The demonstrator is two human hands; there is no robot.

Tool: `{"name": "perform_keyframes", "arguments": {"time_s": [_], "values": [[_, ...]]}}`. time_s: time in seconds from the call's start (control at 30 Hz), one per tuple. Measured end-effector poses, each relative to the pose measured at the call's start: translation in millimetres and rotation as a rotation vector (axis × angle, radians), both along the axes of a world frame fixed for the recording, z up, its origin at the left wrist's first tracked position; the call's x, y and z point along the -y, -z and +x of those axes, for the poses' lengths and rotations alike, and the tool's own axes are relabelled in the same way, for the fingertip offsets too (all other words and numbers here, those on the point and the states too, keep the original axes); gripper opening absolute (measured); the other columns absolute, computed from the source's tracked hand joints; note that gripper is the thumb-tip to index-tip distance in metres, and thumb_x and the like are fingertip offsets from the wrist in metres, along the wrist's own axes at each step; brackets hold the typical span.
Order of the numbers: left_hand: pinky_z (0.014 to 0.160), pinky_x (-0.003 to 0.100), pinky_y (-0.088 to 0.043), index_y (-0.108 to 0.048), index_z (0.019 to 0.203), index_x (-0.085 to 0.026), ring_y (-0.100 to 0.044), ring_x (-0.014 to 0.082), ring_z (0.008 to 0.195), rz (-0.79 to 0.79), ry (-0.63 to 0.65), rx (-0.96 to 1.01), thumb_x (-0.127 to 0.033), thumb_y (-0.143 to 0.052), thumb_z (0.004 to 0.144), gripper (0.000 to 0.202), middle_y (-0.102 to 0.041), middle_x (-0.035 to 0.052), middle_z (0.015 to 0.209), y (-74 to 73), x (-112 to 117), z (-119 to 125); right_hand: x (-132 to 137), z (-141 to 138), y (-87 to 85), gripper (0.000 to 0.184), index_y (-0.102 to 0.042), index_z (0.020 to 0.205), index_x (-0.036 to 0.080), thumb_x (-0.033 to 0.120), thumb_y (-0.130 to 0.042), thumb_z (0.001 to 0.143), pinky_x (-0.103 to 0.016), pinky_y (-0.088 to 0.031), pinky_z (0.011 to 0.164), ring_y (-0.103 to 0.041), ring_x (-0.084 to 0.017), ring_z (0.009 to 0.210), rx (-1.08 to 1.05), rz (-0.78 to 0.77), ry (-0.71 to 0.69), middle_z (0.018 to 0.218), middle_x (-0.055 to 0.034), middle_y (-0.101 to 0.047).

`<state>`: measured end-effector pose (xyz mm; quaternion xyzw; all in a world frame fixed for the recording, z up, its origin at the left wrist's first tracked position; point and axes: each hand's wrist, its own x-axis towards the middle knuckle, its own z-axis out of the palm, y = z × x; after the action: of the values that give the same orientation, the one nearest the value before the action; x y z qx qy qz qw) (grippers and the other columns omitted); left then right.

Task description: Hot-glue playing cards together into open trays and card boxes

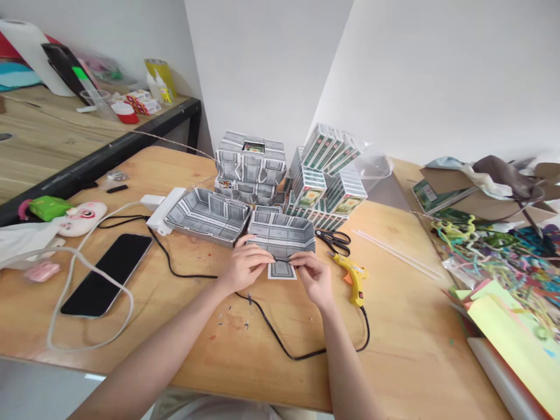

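Between both hands is a playing card with a grey patterned back, at the near edge of an open box made of cards. My left hand is closed with its fingertips at the card's upper left. On the other side, the thumb and fingers of my right hand pinch the card's upper right. A second open card box sits to the left, touching or nearly touching the first. Whether the card is fixed to the box cannot be told.
Behind stand a card-built structure and stacked card packs. Black scissors and a yellow glue gun with its cord lie at right. A phone, white cable and power strip are at left; pipe cleaners at far right.
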<state>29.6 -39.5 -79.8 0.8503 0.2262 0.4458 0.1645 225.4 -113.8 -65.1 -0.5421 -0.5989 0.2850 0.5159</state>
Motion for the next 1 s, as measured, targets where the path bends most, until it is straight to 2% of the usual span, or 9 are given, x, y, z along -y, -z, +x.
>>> {"name": "perform_keyframes", "arguments": {"time_s": [0.13,0.23,0.33,0.5,0.7,0.87,1.0], "values": [[0.097,0.043,-0.037,-0.068,0.075,-0.026,-0.064,0.0121,0.071,0.005,-0.003,-0.012,-0.015,-0.058,0.08,0.016,-0.074,-0.0027,0.081,-4.3,-1,0,-1,-3,-6.6,0.019,-0.071,0.087,0.022,0.027,-0.054,0.08,-0.03,-0.048,0.063,-0.062,-0.019,0.076,-0.002,-0.122,0.085,0.086,-0.0054,-0.069],[0.097,0.041,-0.036,-0.068,0.072,-0.026,-0.064,0.0115,0.071,-0.001,-0.005,-0.039,-0.016,-0.058,0.079,0.015,-0.073,-0.0032,0.081,-6.7,0,0,-3,-7,-10.0,0.016,-0.072,0.085,0.023,0.032,-0.061,0.078,-0.03,-0.047,0.063,-0.061,-0.019,0.076,0.107,-0.127,0.053,0.084,-0.0053,-0.071],[0.097,0.041,-0.036,-0.067,0.072,-0.026,-0.063,0.0112,0.07,-0.016,-0.006,-0.076,-0.018,-0.058,0.08,0.015,-0.073,-0.0036,0.082,-7.4,1,-1,-4,-9,-11.5,0.011,-0.073,0.083,0.025,0.029,-0.063,0.078,-0.034,-0.048,0.072,-0.061,-0.02,0.082,0.194,-0.11,0.009,0.087,-0.0047,-0.071],[0.098,0.041,-0.035,-0.067,0.072,-0.026,-0.063,0.012,0.07,-0.057,-0.011,-0.119,-0.019,-0.056,0.08,0.016,-0.073,-0.0026,0.082,-9.1,2,-2,-6,-12,-12.0,0.014,-0.073,0.087,0.026,0.021,-0.064,0.076,-0.036,-0.046,0.079,-0.06,-0.021,0.085,0.282,-0.136,0.031,0.09,-0.0038,-0.072],[0.1,0.042,-0.033,-0.067,0.08,-0.024,-0.063,0.0138,0.074,-0.106,0.044,-0.104,-0.014,-0.05,0.078,0.02,-0.072,-0.0012,0.086,-15.6,6,-4,-8,-15,-10.9,0.012,-0.073,0.079,0.028,0.019,-0.066,0.074,-0.036,-0.046,0.076,-0.06,-0.021,0.08,0.264,-0.168,0.063,0.082,-0.0011,-0.072],[0.102,0.043,-0.031,-0.065,0.097,-0.023,-0.062,0.0151,0.078,-0.151,-0.083,-0.181,-0.025,-0.054,0.083,0.018,-0.072,-0.001,0.084,-16.2,6,1,-11,-15,-10.7,0.012,-0.073,0.077,0.027,0.017,-0.068,0.072,-0.034,-0.045,0.072,-0.057,-0.02,0.076,0.261,-0.161,0.075,0.078,0.0,-0.072],[0.105,0.046,-0.027,-0.067,0.092,-0.026,-0.061,0.0157,0.08,-0.118,-0.045,-0.265,-0.028,-0.054,0.085,0.015,-0.073,-0.0022,0.088,-17.8,5,2,-11,-15,-8.2,0.01,-0.073,0.075,0.027,0.019,-0.065,0.074,-0.033,-0.045,0.068,-0.055,-0.019,0.07,0.294,-0.108,0.092,0.074,-0.0008,-0.071]]}}
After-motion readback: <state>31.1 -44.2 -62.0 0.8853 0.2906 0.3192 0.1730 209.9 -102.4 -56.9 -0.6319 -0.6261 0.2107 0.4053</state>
